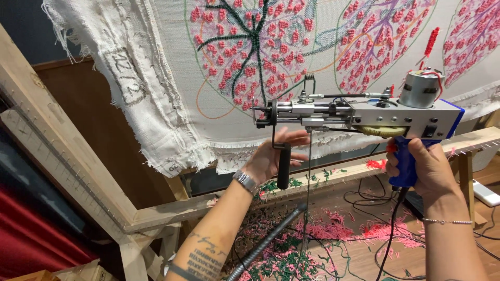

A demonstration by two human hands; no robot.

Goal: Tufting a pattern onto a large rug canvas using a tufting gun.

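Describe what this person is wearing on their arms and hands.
Both forearms are bare, with no sleeves or gloves. The left hand has a silver metal watch band at the wrist, dark tattoo lettering along the forearm and a dark band near the elbow. The right hand has a thin silver bracelet.

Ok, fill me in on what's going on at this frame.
A person holds a tufting gun level in front of a stretched cloth on a wooden frame. The right hand grips the blue rear handle, and the left hand is at the black front handle. The cloth shows pink and green tufted leaf shapes. Yarn scraps and cables litter the floor below.
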